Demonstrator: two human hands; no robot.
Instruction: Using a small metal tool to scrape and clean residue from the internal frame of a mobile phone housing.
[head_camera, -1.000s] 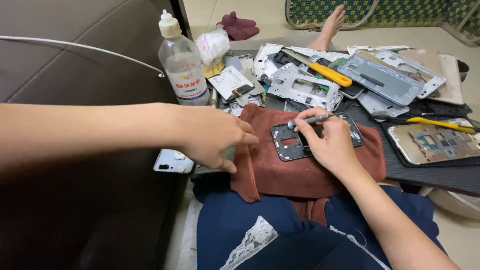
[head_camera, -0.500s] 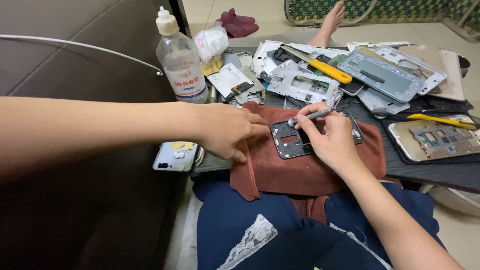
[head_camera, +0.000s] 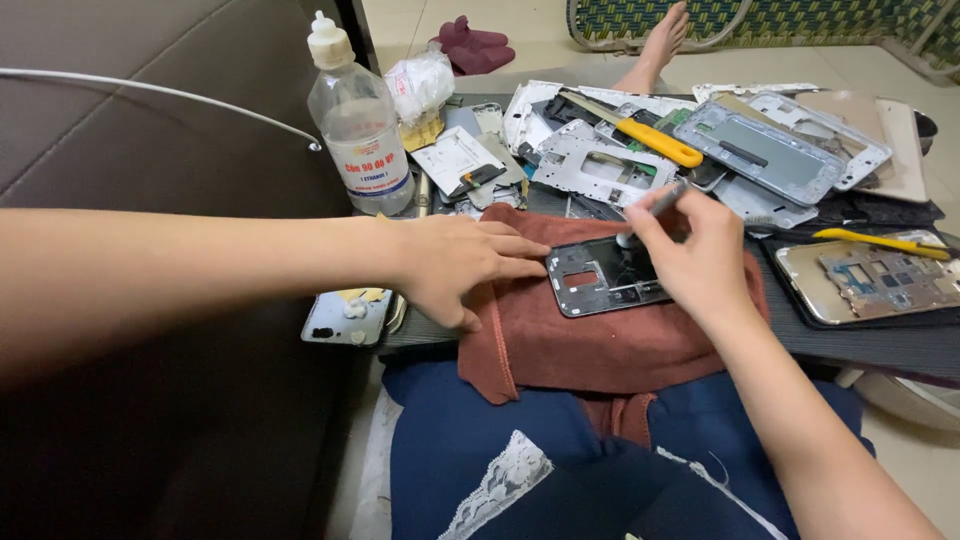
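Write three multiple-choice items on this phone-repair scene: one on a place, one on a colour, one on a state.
1. Where does the dark rectangular phone frame lie?
A. on the rust-red cloth
B. on the floor
C. under the clear plastic bottle

2. What colour is the handle of the tool on the heap of phone parts?
A. green
B. yellow
C. white

3. What is the right hand doing?
A. resting open and empty
B. gripping the bottle
C. holding a slim grey tool to the frame

Answers: 1 A, the cloth shows all round the frame; 2 B, the handle is bright yellow; 3 C, the fingers pinch the tool while the left hand steadies the frame's edge.
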